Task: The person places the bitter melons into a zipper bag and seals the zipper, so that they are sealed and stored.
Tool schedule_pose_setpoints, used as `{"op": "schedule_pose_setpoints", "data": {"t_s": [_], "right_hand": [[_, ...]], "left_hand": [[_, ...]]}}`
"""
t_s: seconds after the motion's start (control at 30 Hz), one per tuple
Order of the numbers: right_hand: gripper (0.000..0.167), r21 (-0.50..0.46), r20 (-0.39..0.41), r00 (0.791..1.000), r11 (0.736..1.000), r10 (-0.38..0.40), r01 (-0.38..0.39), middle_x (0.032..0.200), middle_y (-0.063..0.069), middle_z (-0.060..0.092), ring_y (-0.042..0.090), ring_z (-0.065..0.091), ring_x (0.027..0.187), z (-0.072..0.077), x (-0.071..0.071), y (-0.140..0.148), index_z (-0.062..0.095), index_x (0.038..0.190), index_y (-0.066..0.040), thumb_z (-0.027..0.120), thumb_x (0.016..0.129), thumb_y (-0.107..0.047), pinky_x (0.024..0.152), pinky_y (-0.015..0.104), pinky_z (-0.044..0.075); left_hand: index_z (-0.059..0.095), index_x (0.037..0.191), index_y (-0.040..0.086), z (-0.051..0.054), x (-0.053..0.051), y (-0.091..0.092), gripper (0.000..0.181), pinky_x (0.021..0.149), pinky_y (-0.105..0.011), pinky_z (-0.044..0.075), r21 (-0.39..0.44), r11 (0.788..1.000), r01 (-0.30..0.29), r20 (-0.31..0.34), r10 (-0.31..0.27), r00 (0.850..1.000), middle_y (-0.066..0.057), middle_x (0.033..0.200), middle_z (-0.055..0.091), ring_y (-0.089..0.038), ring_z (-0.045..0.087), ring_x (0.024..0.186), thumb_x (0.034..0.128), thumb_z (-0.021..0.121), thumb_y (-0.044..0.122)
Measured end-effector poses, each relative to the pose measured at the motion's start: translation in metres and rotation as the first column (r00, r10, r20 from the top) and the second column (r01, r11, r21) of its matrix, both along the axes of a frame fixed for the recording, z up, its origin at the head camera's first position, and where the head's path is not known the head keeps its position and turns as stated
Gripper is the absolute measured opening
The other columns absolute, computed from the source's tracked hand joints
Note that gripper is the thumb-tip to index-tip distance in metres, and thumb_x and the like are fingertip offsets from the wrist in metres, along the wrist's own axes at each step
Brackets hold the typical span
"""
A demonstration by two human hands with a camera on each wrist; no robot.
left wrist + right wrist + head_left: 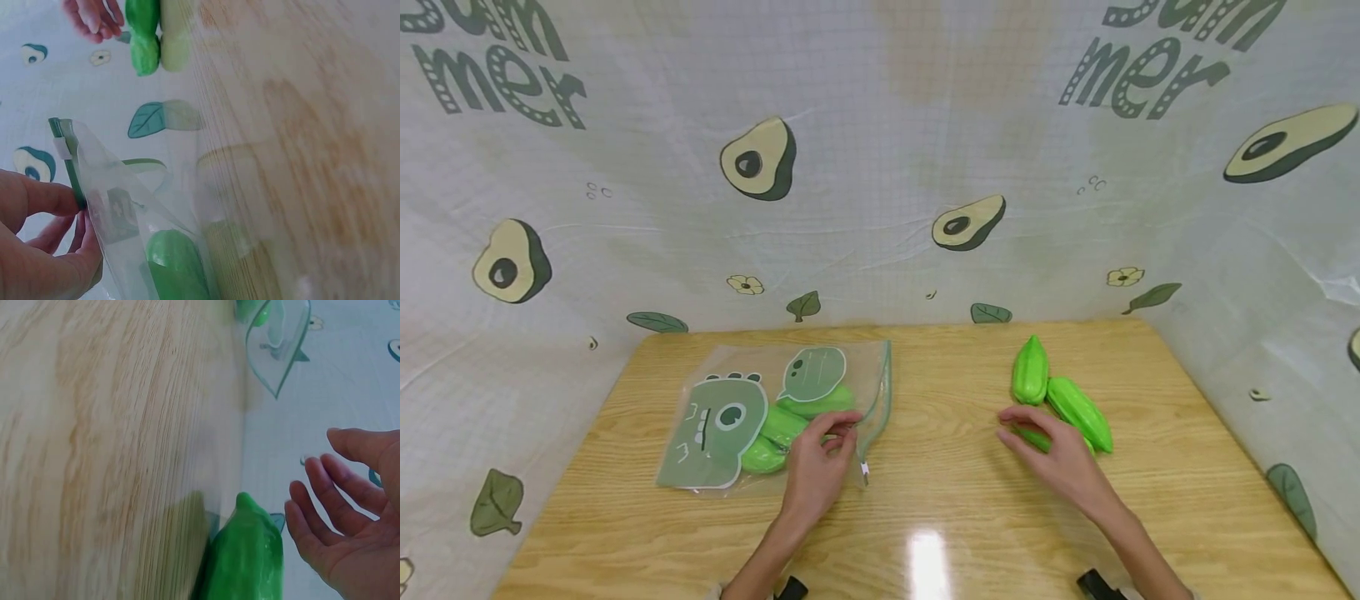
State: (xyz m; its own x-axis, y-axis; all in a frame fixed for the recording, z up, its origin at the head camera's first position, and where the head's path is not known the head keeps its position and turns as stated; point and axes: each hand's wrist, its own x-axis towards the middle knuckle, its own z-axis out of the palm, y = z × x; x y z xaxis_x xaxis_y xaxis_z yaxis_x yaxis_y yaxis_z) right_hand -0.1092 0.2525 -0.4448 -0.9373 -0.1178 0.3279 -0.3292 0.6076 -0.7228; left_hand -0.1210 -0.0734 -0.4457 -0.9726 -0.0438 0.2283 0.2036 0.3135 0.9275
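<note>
A clear zip bag [889, 375] with a printed green dinosaur lies on the left of the table, several bright green, ridged, elongated vegetable-like pieces [782, 425] inside. My left hand [820, 467] pinches the bag's green sealing edge between thumb and fingers. In the left wrist view, the bag's mouth [67, 156] is lifted and parted, a white slider at one end. On the right lie loose green pieces: one upright in view [1030, 371], one slanted [1081, 412], and another [1033, 437] partly hidden by my right hand [1063, 458]. That hand hovers above them, fingers apart, holding nothing.
A light wooden table [940, 467] carries everything, with bare wood between the bag and the loose pieces. A white cloth [865, 275] printed with avocados and leaves rises behind and along both sides.
</note>
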Motion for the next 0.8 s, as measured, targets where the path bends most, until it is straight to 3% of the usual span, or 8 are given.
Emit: {"op": "schedule_pose_setpoints", "data": {"t_s": [0.33, 0.7, 0.8], "right_hand": [[0.026, 0.012, -0.014, 0.999, 0.999, -0.041, 0.042, 0.112, 0.002, 0.074, 0.008, 0.066, 0.105, 0.001, 0.008, 0.013, 0.072, 0.116, -0.008, 0.078, 0.091, -0.007, 0.090, 0.014, 0.052], [0.030, 0.042, -0.071, 0.991, 0.992, -0.115, 0.118, 0.112, 0.005, 0.074, -0.002, 0.062, 0.103, -0.002, 0.015, 0.030, 0.073, 0.116, -0.007, 0.082, 0.087, -0.007, 0.089, 0.006, 0.047], [0.031, 0.061, -0.071, 0.987, 0.987, -0.142, 0.146, 0.113, 0.006, 0.074, 0.001, 0.063, 0.102, -0.002, 0.018, 0.035, 0.073, 0.116, -0.008, 0.083, 0.087, -0.008, 0.088, 0.006, 0.046]], "left_hand": [[0.076, 0.106, 0.000, 0.000, 0.001, 0.001, 0.021, 0.080, -0.025, 0.060, -0.004, 1.000, -0.003, -0.007, 0.003, 1.000, -0.007, 0.104, 0.072, -0.022, 0.068, 0.093, 0.0892, 0.069, -0.011], [0.076, 0.105, 0.002, -0.001, 0.001, 0.001, 0.020, 0.081, -0.025, 0.060, -0.009, 1.000, -0.012, 0.010, 0.013, 1.000, -0.007, 0.104, 0.072, -0.021, 0.067, 0.092, 0.0896, 0.069, -0.010], [0.076, 0.105, 0.002, -0.001, 0.000, 0.000, 0.021, 0.081, -0.025, 0.060, -0.008, 1.000, -0.011, 0.010, 0.011, 1.000, -0.006, 0.104, 0.072, -0.020, 0.067, 0.092, 0.0897, 0.069, -0.010]]}}
